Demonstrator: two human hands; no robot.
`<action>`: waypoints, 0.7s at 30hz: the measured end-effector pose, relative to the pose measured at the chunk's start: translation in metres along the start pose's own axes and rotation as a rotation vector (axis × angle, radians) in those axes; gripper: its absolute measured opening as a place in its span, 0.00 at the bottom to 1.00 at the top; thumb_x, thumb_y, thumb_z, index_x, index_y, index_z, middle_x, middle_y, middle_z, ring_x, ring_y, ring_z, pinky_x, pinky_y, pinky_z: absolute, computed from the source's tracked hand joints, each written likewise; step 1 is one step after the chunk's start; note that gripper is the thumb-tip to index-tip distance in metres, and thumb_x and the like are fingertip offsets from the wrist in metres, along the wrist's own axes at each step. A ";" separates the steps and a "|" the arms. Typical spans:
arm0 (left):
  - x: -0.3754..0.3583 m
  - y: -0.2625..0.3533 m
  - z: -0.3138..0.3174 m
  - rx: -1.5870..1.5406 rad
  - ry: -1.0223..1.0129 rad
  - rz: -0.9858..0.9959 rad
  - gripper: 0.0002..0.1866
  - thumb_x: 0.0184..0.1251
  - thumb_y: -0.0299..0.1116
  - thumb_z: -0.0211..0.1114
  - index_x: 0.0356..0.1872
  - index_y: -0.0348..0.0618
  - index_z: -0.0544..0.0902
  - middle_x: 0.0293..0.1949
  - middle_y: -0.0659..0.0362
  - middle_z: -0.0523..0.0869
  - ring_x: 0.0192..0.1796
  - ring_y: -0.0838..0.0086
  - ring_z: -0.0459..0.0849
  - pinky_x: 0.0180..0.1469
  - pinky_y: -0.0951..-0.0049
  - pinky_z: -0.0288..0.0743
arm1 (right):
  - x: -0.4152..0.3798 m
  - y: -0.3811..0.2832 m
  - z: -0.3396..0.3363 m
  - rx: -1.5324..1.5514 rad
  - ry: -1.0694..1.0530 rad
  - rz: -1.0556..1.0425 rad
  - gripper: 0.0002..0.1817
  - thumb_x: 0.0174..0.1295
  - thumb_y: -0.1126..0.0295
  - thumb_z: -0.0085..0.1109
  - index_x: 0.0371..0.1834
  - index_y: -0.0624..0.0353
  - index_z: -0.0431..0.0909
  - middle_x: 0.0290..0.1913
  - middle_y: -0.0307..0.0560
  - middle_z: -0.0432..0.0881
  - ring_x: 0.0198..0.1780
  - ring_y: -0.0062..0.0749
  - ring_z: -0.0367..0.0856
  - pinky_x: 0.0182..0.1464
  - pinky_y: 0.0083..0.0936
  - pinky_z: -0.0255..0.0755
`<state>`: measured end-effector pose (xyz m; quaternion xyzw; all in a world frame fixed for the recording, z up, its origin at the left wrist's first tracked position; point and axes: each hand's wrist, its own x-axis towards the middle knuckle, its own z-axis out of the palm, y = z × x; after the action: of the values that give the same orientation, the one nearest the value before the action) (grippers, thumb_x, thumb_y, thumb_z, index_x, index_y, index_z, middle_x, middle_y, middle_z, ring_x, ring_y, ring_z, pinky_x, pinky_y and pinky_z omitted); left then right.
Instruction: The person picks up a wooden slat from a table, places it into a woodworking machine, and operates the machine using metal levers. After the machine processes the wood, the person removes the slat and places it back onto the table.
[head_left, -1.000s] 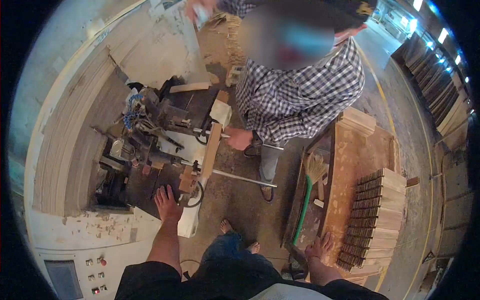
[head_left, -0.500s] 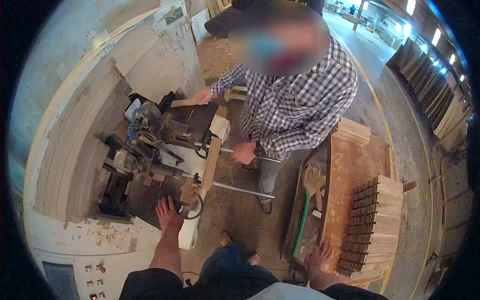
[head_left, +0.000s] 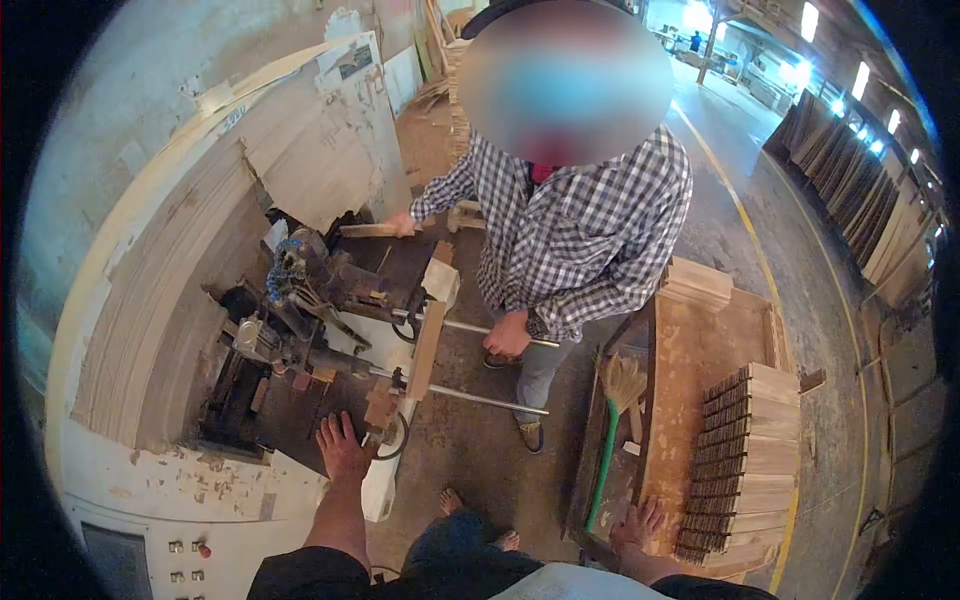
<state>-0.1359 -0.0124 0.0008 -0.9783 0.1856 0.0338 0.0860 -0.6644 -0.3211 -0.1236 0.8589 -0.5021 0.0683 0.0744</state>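
My left hand (head_left: 343,450) lies with fingers spread on the dark bed (head_left: 310,412) of a woodworking machine, holding nothing. Just beyond its fingertips is a small wood block (head_left: 381,404) by the machine's front edge. My right hand (head_left: 638,524) rests open at the near end of a wooden table (head_left: 672,430), fingers apart. To its right, neat stacks of wood strips (head_left: 755,450) with dark, notched-looking ends stand on that table. Across from me, a person in a checked shirt (head_left: 590,230) has one hand on a wood piece (head_left: 368,230) at the machine's far end.
Two metal rods (head_left: 490,402) stick out from the machine over the floor, beside a long wood bar (head_left: 425,350). A green-handled broom (head_left: 605,465) leans by the table. Control buttons (head_left: 190,548) sit at lower left. More boards (head_left: 835,160) lean at far right.
The view has shifted slightly. The other person's lower hand appears nearer their body, beside the rod. Both my hands stay in place, resting on the machine bed and the table.
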 end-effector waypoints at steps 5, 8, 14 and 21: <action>0.000 0.002 -0.005 0.001 -0.003 0.000 0.51 0.64 0.64 0.61 0.78 0.41 0.51 0.76 0.44 0.56 0.79 0.49 0.51 0.79 0.46 0.43 | 0.006 0.001 -0.006 0.094 -0.333 0.121 0.29 0.50 0.57 0.59 0.58 0.54 0.79 0.81 0.61 0.39 0.82 0.59 0.29 0.79 0.55 0.27; -0.002 0.001 -0.005 -0.005 -0.030 0.004 0.50 0.64 0.61 0.62 0.78 0.41 0.51 0.76 0.44 0.56 0.79 0.49 0.51 0.79 0.47 0.43 | 0.006 0.002 -0.008 0.106 -0.434 0.133 0.29 0.50 0.56 0.59 0.58 0.53 0.79 0.82 0.61 0.37 0.82 0.59 0.29 0.79 0.55 0.27; -0.002 0.002 -0.003 -0.079 -0.003 -0.006 0.47 0.65 0.59 0.61 0.77 0.42 0.53 0.76 0.44 0.56 0.79 0.49 0.51 0.79 0.47 0.41 | 0.006 0.002 -0.009 0.100 -0.350 0.108 0.26 0.52 0.56 0.60 0.55 0.53 0.79 0.81 0.60 0.40 0.82 0.59 0.34 0.78 0.57 0.28; -0.001 -0.002 0.002 -0.081 0.014 0.005 0.46 0.64 0.52 0.65 0.77 0.44 0.54 0.77 0.47 0.56 0.79 0.51 0.51 0.79 0.47 0.41 | 0.006 -0.004 -0.015 -0.005 -0.222 0.011 0.26 0.53 0.54 0.62 0.56 0.52 0.78 0.78 0.58 0.52 0.79 0.61 0.44 0.76 0.61 0.40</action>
<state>-0.1357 -0.0097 -0.0011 -0.9807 0.1871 0.0347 0.0447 -0.6588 -0.3216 -0.1084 0.8583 -0.5120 -0.0282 0.0202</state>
